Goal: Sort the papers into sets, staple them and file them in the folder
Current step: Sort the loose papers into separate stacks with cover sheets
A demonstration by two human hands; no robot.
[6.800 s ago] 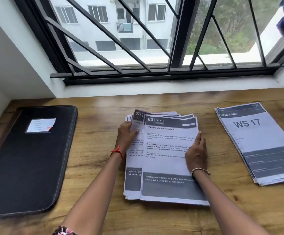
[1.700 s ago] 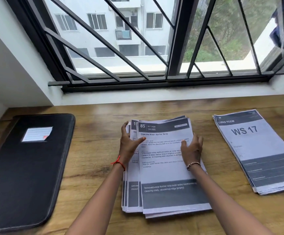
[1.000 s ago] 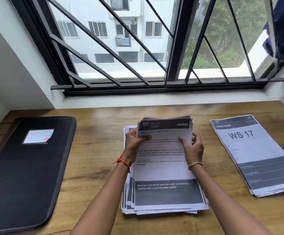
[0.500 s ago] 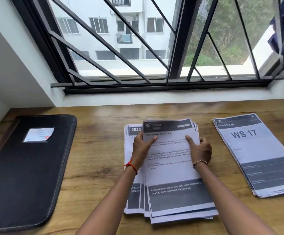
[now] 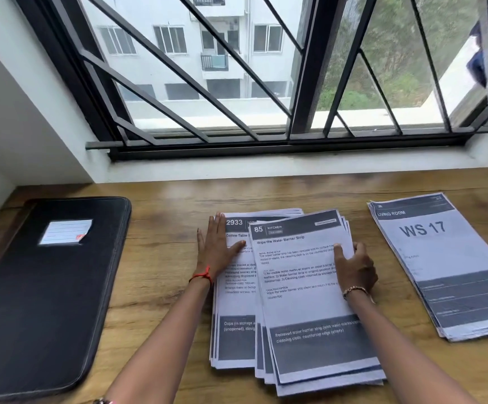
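Head view: left hand (image 5: pixel 216 252) lies straight-fingered on 2933 stack (image 5: pixel 237 298); right hand (image 5: pixel 356 266) curls fingers (image 5: pixel 360 248) round 85 stack (image 5: pixel 304 287).

Printed headings, left to right.
Left sheet (image 5: pixel 234 301): "2933", "Coffee Table"; middle top sheet (image 5: pixel 304 304): "85 KITCHEN", "Wipe the Water Barrier Strip"; right stack (image 5: pixel 441 258): "LIVING ROOM", "WS 17".

Daylight floods through the window (image 5: pixel 178 68), pale sheen on the far edge of the table (image 5: pixel 196 196); corners bend, print on the papers (image 5: pixel 304 304) smears.
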